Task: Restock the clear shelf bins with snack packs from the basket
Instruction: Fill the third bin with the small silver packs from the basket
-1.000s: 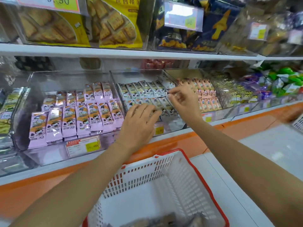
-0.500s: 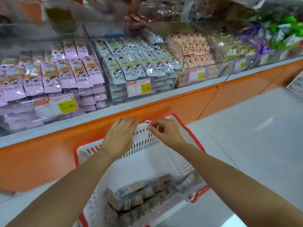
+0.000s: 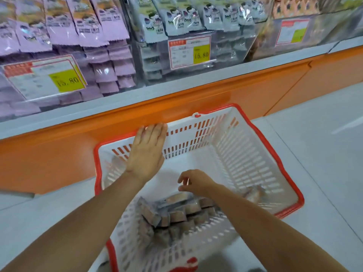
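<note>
Left hand (image 3: 146, 152): my fingers straight, together, flat over white slotted red-rimmed plastic basket's (image 3: 245, 163) 11 o'clock rim.
Right hand (image 3: 196, 183): loosely curled, empty, above grey-brown wrapped snack packs (image 3: 176, 211), 6 o'clock.

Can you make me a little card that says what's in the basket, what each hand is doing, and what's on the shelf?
Container: white basket with a red rim
Inside it: brownish snack packs piled at the near end
Left: left hand lies flat, fingers straight, at the far rim
Right: right hand reaches down just above the pile, holding nothing
Shelf: purple packs on the left, grey-blue packs beside them
Prices: price tags read 15.80
</note>
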The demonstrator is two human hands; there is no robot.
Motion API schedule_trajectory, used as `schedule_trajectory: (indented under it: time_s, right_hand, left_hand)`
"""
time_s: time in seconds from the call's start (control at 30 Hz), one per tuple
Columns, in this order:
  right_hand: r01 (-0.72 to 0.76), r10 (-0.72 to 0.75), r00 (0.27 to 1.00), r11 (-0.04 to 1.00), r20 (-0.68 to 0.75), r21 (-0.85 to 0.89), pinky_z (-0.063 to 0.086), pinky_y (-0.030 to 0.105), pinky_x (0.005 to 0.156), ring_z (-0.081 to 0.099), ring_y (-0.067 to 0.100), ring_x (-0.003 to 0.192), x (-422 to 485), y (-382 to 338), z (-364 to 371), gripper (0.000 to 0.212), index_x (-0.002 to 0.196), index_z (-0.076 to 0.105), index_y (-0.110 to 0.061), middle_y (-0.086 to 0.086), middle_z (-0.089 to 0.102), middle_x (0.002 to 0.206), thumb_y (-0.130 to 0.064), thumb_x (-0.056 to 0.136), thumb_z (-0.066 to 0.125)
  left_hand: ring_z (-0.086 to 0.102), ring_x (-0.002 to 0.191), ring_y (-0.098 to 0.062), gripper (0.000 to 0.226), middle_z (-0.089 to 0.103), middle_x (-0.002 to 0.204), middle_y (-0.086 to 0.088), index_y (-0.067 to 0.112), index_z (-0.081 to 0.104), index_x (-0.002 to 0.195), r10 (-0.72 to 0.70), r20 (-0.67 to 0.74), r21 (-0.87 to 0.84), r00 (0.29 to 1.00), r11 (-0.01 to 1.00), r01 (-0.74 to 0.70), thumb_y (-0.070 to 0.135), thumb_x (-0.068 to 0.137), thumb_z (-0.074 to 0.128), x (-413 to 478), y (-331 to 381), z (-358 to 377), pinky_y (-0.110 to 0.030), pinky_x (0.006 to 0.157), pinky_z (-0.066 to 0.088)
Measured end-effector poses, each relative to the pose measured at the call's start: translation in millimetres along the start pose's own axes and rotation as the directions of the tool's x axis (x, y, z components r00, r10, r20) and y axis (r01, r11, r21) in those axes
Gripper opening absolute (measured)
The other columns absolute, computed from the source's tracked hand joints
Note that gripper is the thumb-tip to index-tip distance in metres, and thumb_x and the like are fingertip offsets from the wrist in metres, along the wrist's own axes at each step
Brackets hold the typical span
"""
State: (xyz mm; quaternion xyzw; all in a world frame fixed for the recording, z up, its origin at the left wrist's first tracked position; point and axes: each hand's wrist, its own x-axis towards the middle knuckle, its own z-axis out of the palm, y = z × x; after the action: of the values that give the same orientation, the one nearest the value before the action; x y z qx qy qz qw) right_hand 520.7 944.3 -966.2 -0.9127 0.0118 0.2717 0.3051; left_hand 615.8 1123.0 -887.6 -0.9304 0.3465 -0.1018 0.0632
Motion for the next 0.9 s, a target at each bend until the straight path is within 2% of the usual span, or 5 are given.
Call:
schedule_trajectory:
  time_s: [0.17, 0.33, 0.43, 0.73, 0.9]
  right_hand:
    - [-0.096, 0.12, 0.981, 0.984, 0.154, -0.153, 0.045, 0.035, 0.097, 0.054, 0.023, 0.115, 14.3, 9.5, 28.0, 0.046, 0.129, 0.058, -0.018, 0.005, 0.058, 0.127, -0.04, 0.089, 0.067]
    - [-0.1, 0.142, 0.978, 0.961, 0.151, -0.256, 0.051, 0.038, 0.09, 0.062, 0.029, 0.102, 19.5, 7.2, 39.1, 0.034, 0.113, 0.066, -0.009, 0.01, 0.065, 0.11, -0.032, 0.087, 0.066]
    - [-0.097, 0.125, 0.985, 0.973, 0.123, -0.211, 0.053, 0.035, 0.084, 0.063, 0.024, 0.095, 19.6, 6.5, 39.2, 0.029, 0.103, 0.069, -0.011, 0.006, 0.068, 0.103, -0.032, 0.082, 0.068]
    - [0.008, 0.034, 0.971, 0.985, -0.237, 0.172, 0.051, 0.032, 0.075, 0.06, 0.017, 0.081, 6.2, -7.2, -23.9, 0.027, 0.1, 0.065, -0.01, 0.002, 0.065, 0.089, -0.029, 0.083, 0.074]
    - [0.124, 0.02, 0.911, 0.94, -0.412, 0.319, 0.047, 0.017, 0.065, 0.058, 0.008, 0.072, -13.3, -24.2, -85.2, 0.021, 0.096, 0.068, -0.009, 0.0, 0.067, 0.086, -0.025, 0.085, 0.074]
  left_hand:
    - [0.04, 0.137, -0.034, 0.084, 0.047, 0.147, -0.015, 0.005, 0.037, 0.149, -0.027, -0.071, -0.022, 0.997, 0.999, 0.026, 0.029, 0.078, 0.074, -0.8, 4.0, 10.3, -0.05, 0.119, 0.022]
    - [0.042, 0.136, -0.034, 0.082, 0.049, 0.146, -0.016, 0.005, 0.039, 0.148, -0.021, -0.111, -0.055, 0.994, 0.998, 0.015, 0.026, 0.077, 0.075, -0.6, 2.8, 13.8, -0.051, 0.118, 0.027]
    - [0.044, 0.136, -0.033, 0.084, 0.05, 0.145, -0.015, 0.005, 0.041, 0.148, -0.027, -0.117, -0.071, 0.993, 0.997, 0.019, 0.026, 0.075, 0.078, -0.2, 3.2, 13.5, -0.05, 0.117, 0.027]
    - [0.041, 0.137, -0.034, 0.081, 0.048, 0.146, -0.017, 0.004, 0.039, 0.148, -0.016, -0.062, -0.151, 0.998, 0.988, 0.007, 0.023, 0.078, 0.075, 0.3, 2.0, -0.3, -0.05, 0.118, 0.022]
    - [0.031, 0.143, -0.032, 0.066, 0.04, 0.153, -0.013, 0.009, 0.038, 0.15, 0.016, 0.01, -0.3, 1.0, 0.954, -0.012, 0.033, 0.092, 0.062, 3.7, 8.6, -23.4, -0.049, 0.119, 0.017]
